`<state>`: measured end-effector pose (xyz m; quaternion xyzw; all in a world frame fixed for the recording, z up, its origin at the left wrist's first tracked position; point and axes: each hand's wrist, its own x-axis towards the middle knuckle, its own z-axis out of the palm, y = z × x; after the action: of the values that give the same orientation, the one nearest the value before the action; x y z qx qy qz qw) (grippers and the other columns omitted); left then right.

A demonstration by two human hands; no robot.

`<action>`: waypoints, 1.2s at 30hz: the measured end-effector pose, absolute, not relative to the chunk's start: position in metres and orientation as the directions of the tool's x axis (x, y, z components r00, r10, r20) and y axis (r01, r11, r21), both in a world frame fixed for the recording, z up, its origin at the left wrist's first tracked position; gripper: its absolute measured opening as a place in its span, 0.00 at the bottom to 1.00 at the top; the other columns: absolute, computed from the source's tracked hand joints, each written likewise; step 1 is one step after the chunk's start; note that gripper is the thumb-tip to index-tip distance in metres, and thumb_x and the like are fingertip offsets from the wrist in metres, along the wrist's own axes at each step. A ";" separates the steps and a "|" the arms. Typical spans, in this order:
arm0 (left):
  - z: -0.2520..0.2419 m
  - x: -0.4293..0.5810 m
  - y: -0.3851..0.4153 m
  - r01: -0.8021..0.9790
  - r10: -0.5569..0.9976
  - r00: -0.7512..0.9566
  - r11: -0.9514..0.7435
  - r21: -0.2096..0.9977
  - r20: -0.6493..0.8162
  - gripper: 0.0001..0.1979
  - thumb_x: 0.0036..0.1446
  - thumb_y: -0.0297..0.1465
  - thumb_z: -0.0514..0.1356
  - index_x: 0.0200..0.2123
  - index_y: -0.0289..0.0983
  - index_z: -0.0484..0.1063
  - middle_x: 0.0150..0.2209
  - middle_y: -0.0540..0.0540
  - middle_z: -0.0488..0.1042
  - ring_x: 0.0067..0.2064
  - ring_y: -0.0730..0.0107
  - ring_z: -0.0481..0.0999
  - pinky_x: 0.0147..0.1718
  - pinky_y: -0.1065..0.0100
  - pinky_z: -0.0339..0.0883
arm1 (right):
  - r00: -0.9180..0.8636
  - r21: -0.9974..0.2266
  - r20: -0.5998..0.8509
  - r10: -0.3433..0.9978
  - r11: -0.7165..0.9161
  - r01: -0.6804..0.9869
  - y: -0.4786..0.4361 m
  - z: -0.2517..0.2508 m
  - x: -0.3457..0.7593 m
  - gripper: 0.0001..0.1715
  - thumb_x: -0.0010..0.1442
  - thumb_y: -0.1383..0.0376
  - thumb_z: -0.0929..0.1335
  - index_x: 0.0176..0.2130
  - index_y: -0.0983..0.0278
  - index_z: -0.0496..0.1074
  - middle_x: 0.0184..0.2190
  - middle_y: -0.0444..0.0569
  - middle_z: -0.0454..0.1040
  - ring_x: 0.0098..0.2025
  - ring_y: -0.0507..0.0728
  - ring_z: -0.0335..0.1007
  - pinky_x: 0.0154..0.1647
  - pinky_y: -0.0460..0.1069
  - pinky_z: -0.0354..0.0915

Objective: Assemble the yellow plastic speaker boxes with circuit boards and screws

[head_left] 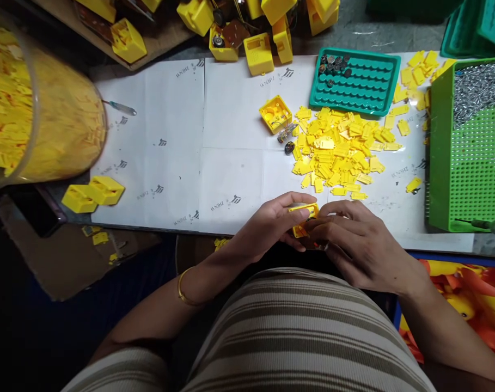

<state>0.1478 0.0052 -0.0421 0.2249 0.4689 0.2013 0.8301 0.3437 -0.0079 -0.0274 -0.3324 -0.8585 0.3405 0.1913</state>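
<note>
My left hand (pixel 272 223) and my right hand (pixel 353 245) meet at the table's front edge, both closed around one small yellow plastic box part (pixel 303 215). The fingers of the right hand cover most of its right side. Just beyond the hands lies a loose heap of small flat yellow plastic pieces (pixel 337 149). An open yellow box (pixel 275 113) sits at the heap's left end, with a small dark motor-like part (pixel 288 142) beside it.
A teal tray (pixel 355 81) with a few dark parts stands at the back. A green perforated bin (pixel 468 147) of metal screws is on the right. A clear tub (pixel 35 120) of yellow pieces is at left, with two yellow boxes (pixel 94 193) near it. More yellow boxes (pixel 255 38) are piled at the back.
</note>
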 end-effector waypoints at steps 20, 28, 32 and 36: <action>-0.038 0.145 0.001 -0.128 0.593 0.522 0.765 0.631 -0.613 0.23 0.56 0.31 0.59 0.56 0.38 0.67 0.42 0.43 0.77 0.40 0.64 0.78 0.37 0.65 0.75 | -0.418 -0.814 0.143 0.897 0.347 0.465 -0.017 -0.034 0.344 0.11 0.61 0.71 0.68 0.44 0.60 0.69 0.37 0.46 0.75 0.38 0.53 0.73 0.39 0.47 0.68; -0.035 0.142 -0.001 -0.102 0.565 0.556 0.774 0.625 -0.609 0.27 0.54 0.25 0.60 0.58 0.39 0.66 0.41 0.44 0.77 0.41 0.62 0.79 0.38 0.62 0.74 | -0.456 -0.845 0.071 0.887 0.296 0.445 -0.013 -0.026 0.342 0.13 0.62 0.72 0.66 0.46 0.61 0.71 0.41 0.48 0.74 0.42 0.52 0.72 0.43 0.47 0.68; -0.035 0.144 0.000 -0.116 0.562 0.581 0.773 0.623 -0.589 0.29 0.51 0.27 0.63 0.58 0.38 0.66 0.47 0.40 0.76 0.44 0.58 0.78 0.38 0.60 0.74 | -0.474 -0.798 0.011 0.881 0.293 0.526 -0.014 -0.022 0.340 0.11 0.63 0.71 0.65 0.45 0.62 0.72 0.41 0.49 0.73 0.40 0.52 0.71 0.39 0.47 0.68; -0.035 0.147 -0.002 -0.076 0.599 0.536 0.736 0.673 -0.594 0.25 0.55 0.30 0.60 0.57 0.37 0.66 0.53 0.39 0.72 0.45 0.59 0.77 0.38 0.62 0.75 | -0.483 -0.726 0.030 0.875 0.351 0.591 -0.014 -0.021 0.337 0.12 0.62 0.71 0.65 0.46 0.61 0.72 0.42 0.51 0.69 0.36 0.52 0.70 0.32 0.46 0.66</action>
<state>0.1472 -0.0020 -0.0349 0.3002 0.4357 0.2052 0.8234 0.3367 -0.0143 -0.0209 -0.4615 -0.7940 0.3336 0.2130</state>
